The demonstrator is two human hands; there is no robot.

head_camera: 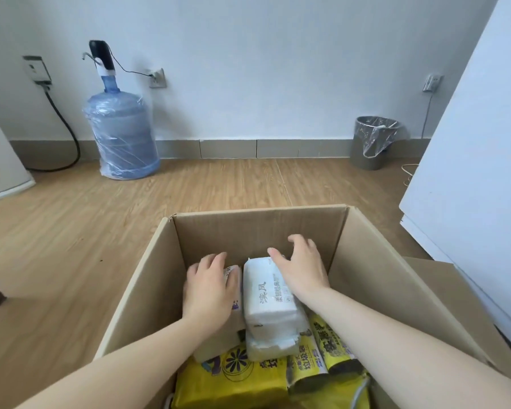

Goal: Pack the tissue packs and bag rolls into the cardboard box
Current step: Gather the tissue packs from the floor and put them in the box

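An open cardboard box (160, 261) stands on the wooden floor right below me. Inside lie white tissue packs and yellow packages. My right hand (303, 267) rests with spread fingers on the far end of a white tissue pack (267, 299) that lies on top of another white pack (272, 345). My left hand (210, 287) lies flat, fingers apart, on a pack (233, 273) at the left, mostly hiding it. Yellow bag rolls (306, 367) and a large yellow pack (230, 382) fill the near part of the box.
A wrapped blue water jug (123, 134) with a pump stands against the back wall at left. A grey waste bin (372, 141) with a plastic liner sits at the back right. A white panel (469, 172) leans at the right. The box's right flap (455, 290) hangs outward.
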